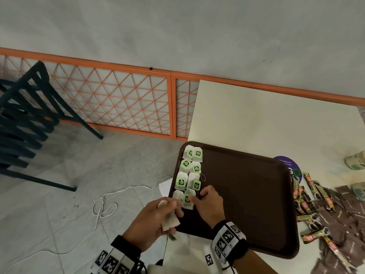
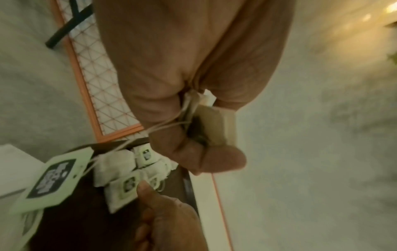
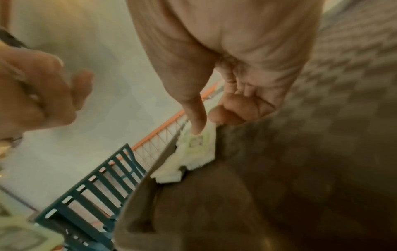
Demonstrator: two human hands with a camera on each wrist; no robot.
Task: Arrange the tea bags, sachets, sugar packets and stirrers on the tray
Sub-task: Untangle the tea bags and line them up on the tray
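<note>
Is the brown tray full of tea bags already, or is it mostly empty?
Mostly empty. The tea bags lie in two columns along the left edge of the tray; the rest of it is bare. The left hand holds more bags.

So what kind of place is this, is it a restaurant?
Probably a cafe or canteen. There's a brown serving tray on a pale table, tea bags laid in rows on it, coffee sachets beside it, and stacked chairs nearby.

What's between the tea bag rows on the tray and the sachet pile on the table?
Bare brown tray floor, then its right rim, between the tea bags and sachets; head view.
</note>
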